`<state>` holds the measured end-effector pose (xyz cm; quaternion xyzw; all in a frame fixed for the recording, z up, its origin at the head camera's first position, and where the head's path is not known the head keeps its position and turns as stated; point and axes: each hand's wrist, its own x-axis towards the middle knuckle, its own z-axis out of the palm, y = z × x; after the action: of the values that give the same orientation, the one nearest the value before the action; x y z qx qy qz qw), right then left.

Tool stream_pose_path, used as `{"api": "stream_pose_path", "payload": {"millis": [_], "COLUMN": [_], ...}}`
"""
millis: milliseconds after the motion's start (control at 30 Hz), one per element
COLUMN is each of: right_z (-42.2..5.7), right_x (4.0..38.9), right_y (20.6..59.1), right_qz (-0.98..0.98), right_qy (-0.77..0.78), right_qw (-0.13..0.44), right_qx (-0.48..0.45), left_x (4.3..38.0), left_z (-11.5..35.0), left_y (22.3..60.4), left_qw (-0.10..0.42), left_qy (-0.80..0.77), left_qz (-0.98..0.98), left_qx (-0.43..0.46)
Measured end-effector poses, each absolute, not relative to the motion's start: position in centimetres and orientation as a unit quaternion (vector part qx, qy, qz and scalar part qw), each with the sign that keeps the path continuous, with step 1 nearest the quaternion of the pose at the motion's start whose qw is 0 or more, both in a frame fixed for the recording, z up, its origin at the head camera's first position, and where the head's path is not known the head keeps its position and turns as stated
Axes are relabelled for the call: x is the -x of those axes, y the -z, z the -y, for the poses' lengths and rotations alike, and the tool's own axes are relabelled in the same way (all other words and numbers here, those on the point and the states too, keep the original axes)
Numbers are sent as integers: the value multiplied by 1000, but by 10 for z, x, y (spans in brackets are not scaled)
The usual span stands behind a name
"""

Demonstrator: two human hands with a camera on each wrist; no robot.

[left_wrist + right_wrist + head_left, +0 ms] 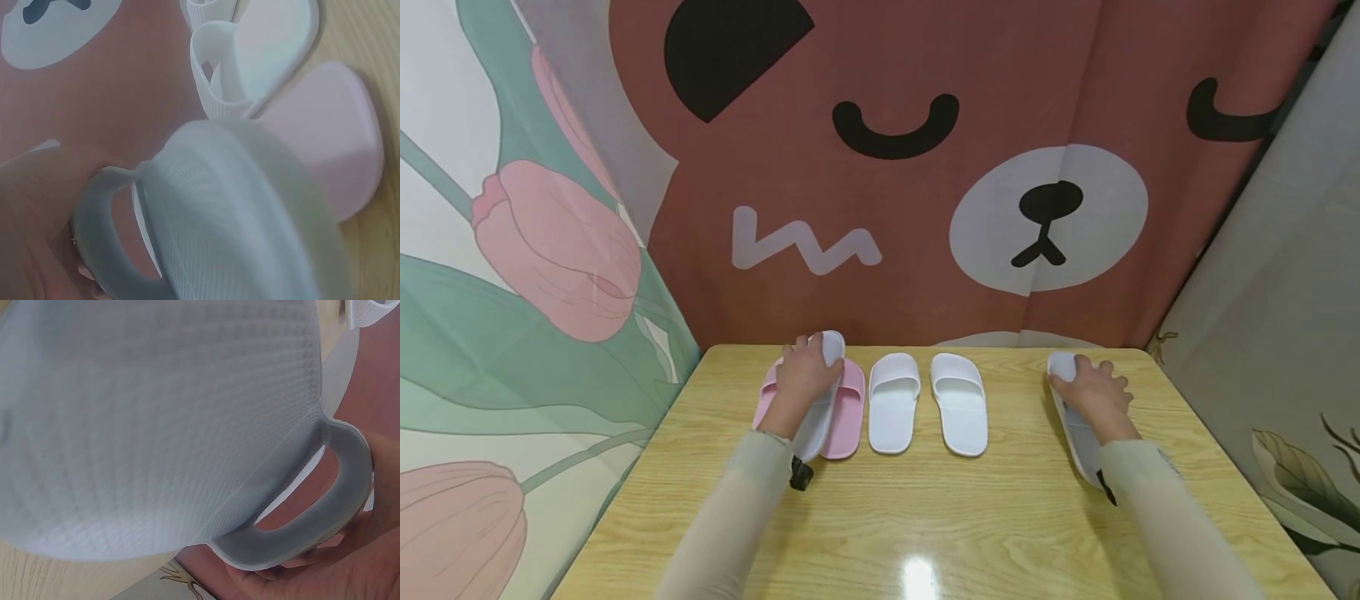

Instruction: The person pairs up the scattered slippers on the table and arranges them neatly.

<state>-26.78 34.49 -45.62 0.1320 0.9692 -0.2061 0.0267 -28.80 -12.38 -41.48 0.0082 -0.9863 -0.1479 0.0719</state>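
My left hand (803, 377) grips a light grey slipper (817, 427) by its strap, tilted over a pair of pink slippers. Of that pair, the left pink slipper (767, 390) is mostly covered and the right pink slipper (848, 410) shows its strap and heel. Far to the right, my right hand (1096, 392) holds another light grey slipper (1077, 442) by the strap, also tilted. Its ridged footbed (156, 437) fills much of the right wrist view, while the left wrist view shows the strap (94, 212) against the left palm.
Two white slippers stand side by side mid-table, a left one (892, 421) and a right one (964, 421), toes toward the back. They sit on a wood-grain table (880, 517). A brown bear-print curtain (895, 308) hangs behind, with flowered cloth (550, 375) along the left.
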Motion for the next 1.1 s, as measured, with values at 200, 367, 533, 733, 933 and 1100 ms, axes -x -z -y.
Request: {"api": "stream_pose_path", "payload": {"millis": [200,367,533,733,933,1100], "right_z": [-344,-343,-339,-336,-334,-333], "right_x": [269,269,268,270,271,272], "right_y": [456,455,454,453,451,450], "right_qz": [-968,-968,-968,-969,-969,-968], "right_qy": [206,206,209,208,208,208], "right_qw": [30,31,30,26,32,38], "right_qx": [-137,-139,-135,-133,-129,-132], "left_x": [289,288,288,289,289,288], "left_z": [116,109,101,91,83,77], "left_y": [415,414,415,415,414,414], "left_qw": [74,75,74,76,73,76], "left_qy": [155,156,158,156,153,155], "left_qz": [985,985,985,985,985,985], "left_qx": [-7,-7,-5,-1,1,7]}}
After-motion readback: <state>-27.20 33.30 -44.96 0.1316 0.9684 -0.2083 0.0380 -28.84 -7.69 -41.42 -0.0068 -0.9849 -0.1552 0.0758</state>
